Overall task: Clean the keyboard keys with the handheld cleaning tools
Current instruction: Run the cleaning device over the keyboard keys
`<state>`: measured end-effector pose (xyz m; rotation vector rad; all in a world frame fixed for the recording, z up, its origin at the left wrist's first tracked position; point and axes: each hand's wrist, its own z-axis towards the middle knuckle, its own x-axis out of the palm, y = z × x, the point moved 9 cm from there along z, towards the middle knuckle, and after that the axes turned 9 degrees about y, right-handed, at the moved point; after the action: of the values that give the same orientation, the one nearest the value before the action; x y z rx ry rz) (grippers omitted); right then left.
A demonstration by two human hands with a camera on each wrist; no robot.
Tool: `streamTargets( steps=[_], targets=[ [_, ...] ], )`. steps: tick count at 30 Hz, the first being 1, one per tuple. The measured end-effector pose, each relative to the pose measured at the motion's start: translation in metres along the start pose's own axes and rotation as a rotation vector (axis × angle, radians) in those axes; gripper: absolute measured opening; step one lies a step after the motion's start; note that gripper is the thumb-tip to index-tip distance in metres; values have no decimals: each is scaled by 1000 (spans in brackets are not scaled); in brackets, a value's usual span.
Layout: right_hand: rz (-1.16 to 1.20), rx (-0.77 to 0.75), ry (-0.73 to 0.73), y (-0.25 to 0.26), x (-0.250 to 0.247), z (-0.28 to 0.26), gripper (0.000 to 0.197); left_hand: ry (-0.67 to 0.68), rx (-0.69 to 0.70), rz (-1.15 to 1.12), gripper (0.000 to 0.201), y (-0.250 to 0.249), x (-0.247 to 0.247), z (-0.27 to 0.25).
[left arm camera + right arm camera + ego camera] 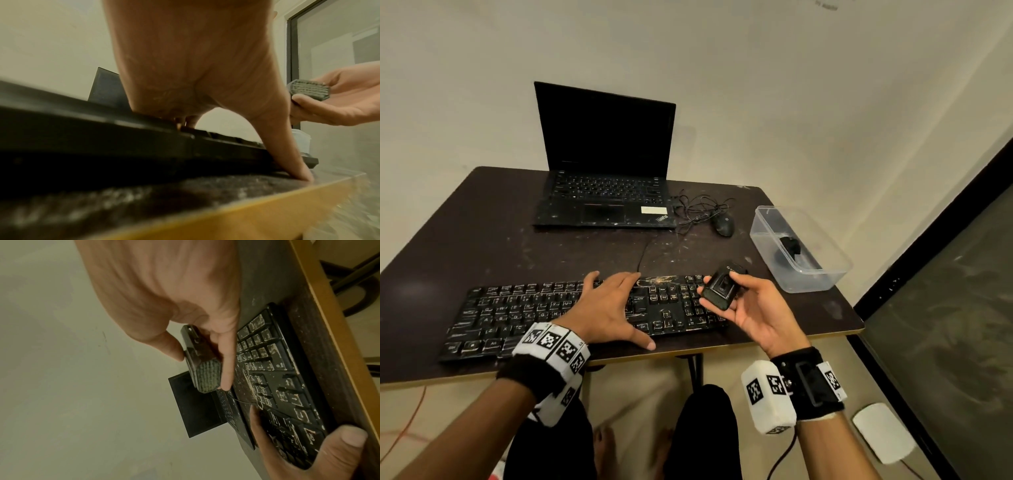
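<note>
While the left hand (607, 308) lies spread flat on the keyboard (517, 318), thumb at its near edge, the right hand (753, 308) grips a black cleaning brush (720, 287) between thumb and fingers, bristle end beyond the fingertips, above the number pad.

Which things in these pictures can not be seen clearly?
- Keyboard middle keys: head view, hidden under the left hand.
- Dark object in the plastic box: head view, too small.
- Brush upper end: right wrist view, covered by the right hand.
- Table near edge: left wrist view, blurred.
</note>
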<state>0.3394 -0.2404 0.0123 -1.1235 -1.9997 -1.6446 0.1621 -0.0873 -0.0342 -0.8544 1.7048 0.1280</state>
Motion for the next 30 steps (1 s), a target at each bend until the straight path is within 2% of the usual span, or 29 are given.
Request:
streamTargets(
  steps=[3,13,17,22,26,30],
  targets=[
    [-56,-41,-27,3,-8,2,31,-11,-1,5,178,3,2,0],
    [-225,-216,-246,29,-52,11,43,-9,-3,9,178,2,4,0],
    [-114,-167,-244,31,-58,15,30,-13,-5,22,179,2,3,0],
    [-111,-160,-280,29,-66,16,42,2,-16,51,183,-4,6,3],
    [-202,-220,-333,29,-71,18,53,-95,-66,83,172,-14,10,4],
    [-286,-283,-344,35,-70,23,36,-203,-112,189,162,-20,13,1]
  ],
)
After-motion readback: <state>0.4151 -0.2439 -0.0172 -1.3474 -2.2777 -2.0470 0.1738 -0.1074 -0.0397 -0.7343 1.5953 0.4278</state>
